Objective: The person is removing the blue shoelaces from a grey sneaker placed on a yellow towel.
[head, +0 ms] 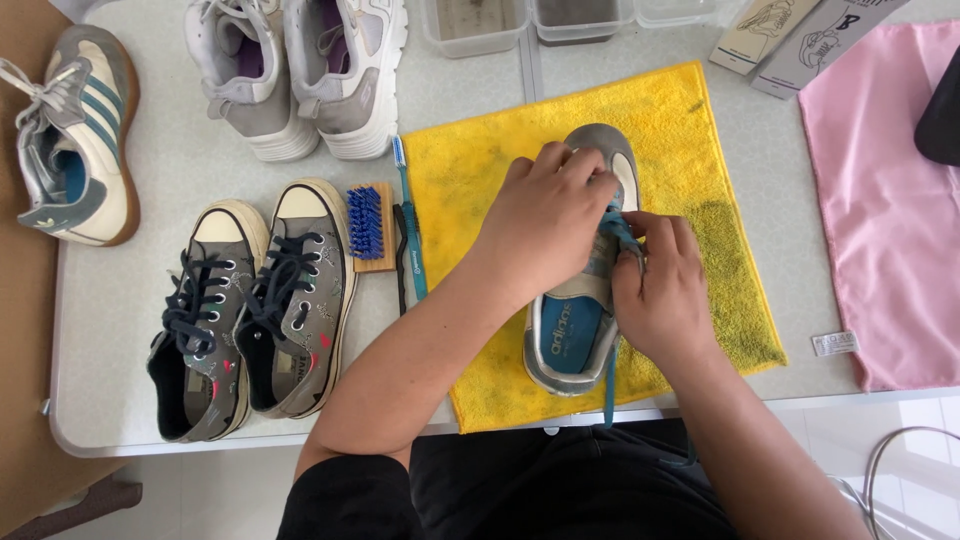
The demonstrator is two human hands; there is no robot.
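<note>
I see the grey sneaker (583, 300) lying on the yellow towel (690, 130), which shields the worktop (150, 190). My left hand (545, 215) steadies its toe, while my right hand (660, 290) fingers pinch the blue lace (609, 385) taut.

Two bare hands and forearms in view, no gloves, no rings, no watch or wristbands visible. Left hand (545, 215): knuckles and back of hand showing, fingernails short, unpainted as far as can be told. Right hand (660, 290): same, short plain nails, nothing worn on the wrist below it. Both forearms bare up to past the elbow. Black short sleeve (345, 500) starts well back from the left hand, at the upper arm; plain fabric, no print seen. Black garment (560, 485) covers the torso or lap between the two arms, slightly creased, plain. Right-side sleeve out of frame, cannot tell.
</note>
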